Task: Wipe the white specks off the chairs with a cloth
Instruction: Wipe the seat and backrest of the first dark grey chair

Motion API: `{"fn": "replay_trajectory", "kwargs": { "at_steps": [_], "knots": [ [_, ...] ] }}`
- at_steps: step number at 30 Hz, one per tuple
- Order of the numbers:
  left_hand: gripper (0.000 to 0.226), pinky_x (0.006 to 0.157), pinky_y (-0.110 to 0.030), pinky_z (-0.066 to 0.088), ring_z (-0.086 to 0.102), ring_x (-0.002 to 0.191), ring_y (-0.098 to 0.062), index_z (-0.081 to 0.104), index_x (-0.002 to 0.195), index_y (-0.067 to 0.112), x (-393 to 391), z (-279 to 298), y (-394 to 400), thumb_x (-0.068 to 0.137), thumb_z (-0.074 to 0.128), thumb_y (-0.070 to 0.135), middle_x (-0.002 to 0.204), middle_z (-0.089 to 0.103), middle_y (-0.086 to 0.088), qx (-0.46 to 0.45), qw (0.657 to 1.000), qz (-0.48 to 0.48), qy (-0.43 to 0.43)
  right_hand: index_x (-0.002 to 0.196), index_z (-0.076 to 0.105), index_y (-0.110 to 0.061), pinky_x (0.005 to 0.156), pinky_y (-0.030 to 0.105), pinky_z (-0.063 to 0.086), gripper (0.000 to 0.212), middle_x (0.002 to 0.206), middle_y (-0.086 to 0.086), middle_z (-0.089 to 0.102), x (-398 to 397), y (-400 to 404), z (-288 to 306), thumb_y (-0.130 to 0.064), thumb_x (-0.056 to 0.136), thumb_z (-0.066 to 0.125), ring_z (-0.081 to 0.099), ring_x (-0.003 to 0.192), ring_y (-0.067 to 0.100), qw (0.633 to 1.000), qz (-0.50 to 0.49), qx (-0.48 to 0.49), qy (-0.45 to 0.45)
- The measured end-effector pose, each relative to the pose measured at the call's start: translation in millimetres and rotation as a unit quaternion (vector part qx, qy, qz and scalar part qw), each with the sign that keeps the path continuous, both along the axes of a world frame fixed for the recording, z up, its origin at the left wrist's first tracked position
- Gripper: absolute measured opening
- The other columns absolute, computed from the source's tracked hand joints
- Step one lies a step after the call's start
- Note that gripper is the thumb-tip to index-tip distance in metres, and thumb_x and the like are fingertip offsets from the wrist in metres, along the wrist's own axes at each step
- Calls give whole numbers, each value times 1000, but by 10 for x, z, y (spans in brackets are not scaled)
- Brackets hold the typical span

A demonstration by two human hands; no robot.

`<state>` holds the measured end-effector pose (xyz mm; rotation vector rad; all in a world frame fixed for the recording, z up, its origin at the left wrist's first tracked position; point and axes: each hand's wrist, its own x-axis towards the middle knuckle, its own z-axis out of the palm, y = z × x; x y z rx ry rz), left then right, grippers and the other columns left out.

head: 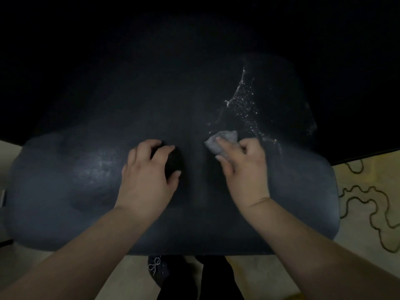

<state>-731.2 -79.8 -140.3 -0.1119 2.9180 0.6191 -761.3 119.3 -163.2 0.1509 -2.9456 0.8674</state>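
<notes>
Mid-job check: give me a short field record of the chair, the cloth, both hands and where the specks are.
chair: dark padded seat, seen from above
cloth: small grey wad, on the seat right of centre
right hand: grips the cloth, fingers on top of it
left hand: rests on the seat, fingers curled, holds nothing visible
white specks: cluster just beyond the cloth, toward the seat's far right
faint smudge: pale patch left of the left hand
floor: light, with a dark squiggle pattern at right

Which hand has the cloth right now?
The right hand pinches the grey cloth beside the white specks; the left hand only rests on the chair.
</notes>
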Motion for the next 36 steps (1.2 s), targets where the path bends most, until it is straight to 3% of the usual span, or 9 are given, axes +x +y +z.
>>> {"fn": "replay_trajectory", "kwargs": {
  "at_steps": [5, 9, 11, 17, 23, 26, 30, 34, 36],
  "knots": [
    [53, 90, -47, 45, 42, 112, -29, 58, 126, 20, -35, 4, 46, 77, 74, 30, 128, 45, -5, -10, 1000, -2, 5, 115, 71, -22, 72, 46, 49, 34, 91, 17, 52, -506, -61, 33, -19, 81, 73, 51, 83, 36, 989, 145, 31, 18],
    [54, 94, -46, 44, 41, 113, -26, 56, 127, 22, -108, -7, 41, 77, 73, 34, 129, 43, -3, -13, 1000, 2, 0, 120, 67, -23, 78, 43, 47, 36, 96, 15, 50, -715, 176, -21, -18, 85, 69, 47, 88, 31, 999, -25, 21, 30],
    [54, 94, -46, 45, 42, 113, -26, 57, 126, 22, -165, -4, 51, 76, 74, 35, 129, 44, -3, -12, 1000, 6, -2, 120, 67, -24, 76, 42, 47, 38, 95, 13, 50, -479, 148, -41, -17, 83, 71, 47, 85, 29, 998, -45, 15, 31],
    [61, 94, -46, 41, 37, 116, -24, 54, 127, 24, -436, 4, 164, 72, 75, 39, 131, 43, -1, -17, 1000, 2, 0, 111, 71, -22, 68, 43, 50, 34, 88, 13, 52, -826, -101, 18, -19, 77, 77, 51, 81, 33, 989, 144, 14, 24],
    [67, 106, -48, 31, 30, 131, -27, 46, 137, 28, -775, -21, 286, 77, 70, 46, 145, 35, -2, -42, 999, -4, -10, 121, 66, -25, 78, 43, 47, 37, 95, 11, 49, -950, 412, -45, -21, 85, 69, 47, 88, 29, 997, -71, 22, 26],
    [70, 106, -48, 30, 28, 132, -28, 42, 139, 28, -892, -23, 365, 77, 67, 48, 147, 32, -3, -56, 998, -8, -22, 117, 69, -23, 72, 40, 49, 39, 92, 10, 50, -624, 304, -18, -17, 79, 75, 49, 83, 29, 1000, -16, 6, 21],
    [68, 104, -50, 33, 32, 129, -28, 45, 136, 27, -917, -5, 381, 76, 67, 49, 143, 35, -3, -65, 998, -8, -19, 113, 70, -24, 70, 35, 46, 35, 90, 11, 51, -1195, 194, 32, -18, 78, 76, 49, 84, 30, 993, 114, 21, 17],
    [67, 101, -49, 35, 33, 124, -26, 48, 134, 27, -970, 25, 371, 74, 68, 49, 137, 38, -2, -65, 998, 3, -13, 118, 68, -25, 88, 34, 44, 33, 97, 5, 47, -1459, 493, -33, -19, 86, 69, 42, 92, 18, 997, -68, -19, 12],
    [67, 99, -48, 36, 34, 122, -26, 48, 133, 26, -1033, 37, 387, 74, 69, 49, 135, 39, -2, -65, 998, 8, -12, 119, 68, -25, 84, 38, 46, 36, 97, 8, 49, -1134, 519, -54, -17, 84, 71, 45, 91, 24, 996, -82, -11, 17]
  ]
}}
